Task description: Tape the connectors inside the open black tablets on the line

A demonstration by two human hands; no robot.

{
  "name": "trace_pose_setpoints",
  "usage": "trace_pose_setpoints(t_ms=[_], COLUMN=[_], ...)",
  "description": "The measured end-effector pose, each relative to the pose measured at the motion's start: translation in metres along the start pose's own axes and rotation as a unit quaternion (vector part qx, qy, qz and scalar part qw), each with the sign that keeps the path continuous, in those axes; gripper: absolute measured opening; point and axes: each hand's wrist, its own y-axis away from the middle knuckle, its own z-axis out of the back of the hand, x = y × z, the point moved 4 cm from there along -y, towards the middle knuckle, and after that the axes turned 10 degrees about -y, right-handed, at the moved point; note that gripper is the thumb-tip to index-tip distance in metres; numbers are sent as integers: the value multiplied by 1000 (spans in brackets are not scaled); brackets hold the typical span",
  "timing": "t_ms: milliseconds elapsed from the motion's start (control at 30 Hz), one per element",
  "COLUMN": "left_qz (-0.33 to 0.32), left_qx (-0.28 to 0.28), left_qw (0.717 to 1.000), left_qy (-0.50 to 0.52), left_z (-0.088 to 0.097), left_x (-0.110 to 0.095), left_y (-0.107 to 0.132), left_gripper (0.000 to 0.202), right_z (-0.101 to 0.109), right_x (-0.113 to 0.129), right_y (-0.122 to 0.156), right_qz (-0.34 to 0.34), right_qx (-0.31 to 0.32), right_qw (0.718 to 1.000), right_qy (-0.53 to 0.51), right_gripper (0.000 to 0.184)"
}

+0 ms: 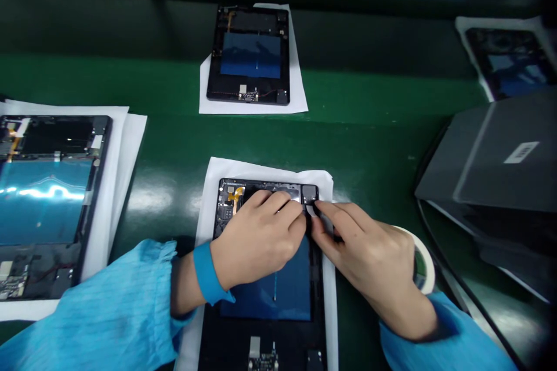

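An opened tablet (261, 333), its circuit boards and blue battery exposed, lies on white paper (209, 208) in front of me. My left hand (265, 232), with a blue band round its wrist, rests across the tablet's upper part. Its fingers are curled and closed near the top right corner, and their tips are mostly hidden. From the right, my right hand (369, 255) pinches a small pale strip (310, 210) between thumb and forefinger at the tablet's right edge. That strip lies just below a dark square part (309, 192) in the corner.
Other opened tablets lie on paper: one at the left (43, 197), one at the back (250, 58), one at the far right (513, 61). A tape roll (429, 261) sits behind my right wrist. Dark grey panels (491, 151) stand at the right on the green bench (361, 139).
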Motion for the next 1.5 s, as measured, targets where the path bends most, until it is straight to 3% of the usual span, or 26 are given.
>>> trace_pose_setpoints(t_ms=[500, 833, 1067, 1333, 1433, 1500], left_qz=[-1, 1, -3, -21, -24, -25], left_qx=[7, 1, 10, -17, -32, -36], left_qw=[1000, 1000, 1000, 999, 999, 999], left_qy=[2, -7, -13, -22, -30, -32], left_z=[-1, 0, -2, 1, 1, 1], left_x=[0, 0, 0, 4, 6, 8], left_y=[0, 0, 1, -1, -2, -4], left_gripper=[18, 17, 16, 14, 18, 21], right_z=[-1, -4, -4, -6, 3, 21], right_x=[0, -2, 3, 23, 22, 11], right_y=[0, -3, -5, -6, 5, 25], right_qz=[-11, -17, 14, -24, -35, -43], right_qx=[7, 34, 43, 169, 157, 93], right_qw=[1000, 996, 997, 985, 987, 994], right_qy=[16, -78, -66, 26, 7, -24], right_gripper=[14, 9, 12, 22, 33, 32])
